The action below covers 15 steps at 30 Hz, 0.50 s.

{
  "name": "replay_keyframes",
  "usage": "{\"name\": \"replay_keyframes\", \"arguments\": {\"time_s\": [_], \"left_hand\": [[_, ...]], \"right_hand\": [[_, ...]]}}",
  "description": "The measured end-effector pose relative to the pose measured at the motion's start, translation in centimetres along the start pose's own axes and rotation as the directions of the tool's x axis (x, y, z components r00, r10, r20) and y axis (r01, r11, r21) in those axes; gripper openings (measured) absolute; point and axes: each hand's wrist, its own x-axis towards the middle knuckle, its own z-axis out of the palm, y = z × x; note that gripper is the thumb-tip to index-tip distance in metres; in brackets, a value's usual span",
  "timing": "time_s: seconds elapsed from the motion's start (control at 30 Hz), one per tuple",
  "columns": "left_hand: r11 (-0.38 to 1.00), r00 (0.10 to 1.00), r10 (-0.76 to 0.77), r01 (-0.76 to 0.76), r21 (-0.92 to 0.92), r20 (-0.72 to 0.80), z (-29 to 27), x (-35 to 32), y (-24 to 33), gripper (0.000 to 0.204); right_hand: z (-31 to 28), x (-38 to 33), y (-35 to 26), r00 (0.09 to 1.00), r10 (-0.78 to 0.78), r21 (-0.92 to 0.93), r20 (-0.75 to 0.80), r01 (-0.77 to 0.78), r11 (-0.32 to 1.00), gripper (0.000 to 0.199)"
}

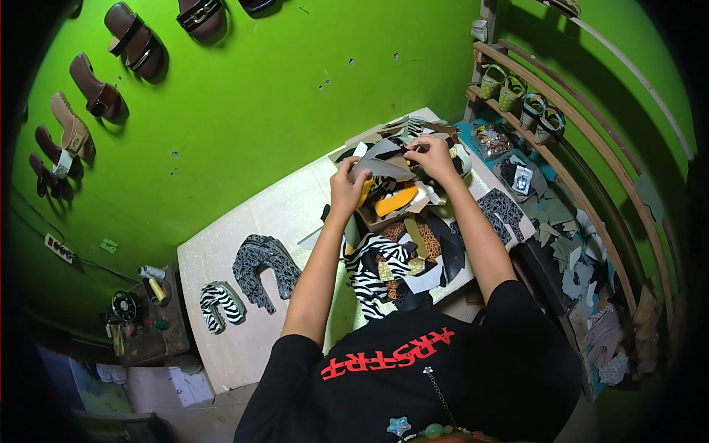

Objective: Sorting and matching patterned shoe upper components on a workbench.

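Note:
Over a cardboard box [377, 221] heaped with material scraps, my left hand [347, 186] grips a grey piece of sheet material [385, 167] with pointed ends. My right hand [434, 159] is pinched at the far side of the heap, by a dark scrap; what its fingertips hold is too small to make out. An orange-yellow piece [396, 201] lies in the box below my hands. Nearer to me, zebra-striped material [367, 269] and leopard-print scraps [425, 238] spread over the pale table [214, 255].
Dark patterned arch-shaped pieces [260, 260] and zebra-striped pieces [220, 304] lie at the table's left. Sandals [136, 44] hang on the green wall. At right stands a wooden rack [561, 144] with small shoes [511, 92], above more scraps [572, 251].

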Motion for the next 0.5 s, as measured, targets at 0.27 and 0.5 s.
{"name": "replay_keyframes", "arguments": {"time_s": [0.27,0.5], "left_hand": [[0.995,0.987,-0.022,0.006,-0.103,-0.158,-1.3,-0.8,-1.2,0.017],[0.986,0.973,-0.055,0.017,-0.167,-0.223,-1.8,0.0,0.6,0.015]], "right_hand": [[-2.1,1.0,1.3,0.94,0.003,-0.021,-0.342,-0.011,1.0,0.011],[-1.8,-0.8,0.9,0.947,0.299,-0.567,-0.115,-0.309,0.764,0.021]]}}
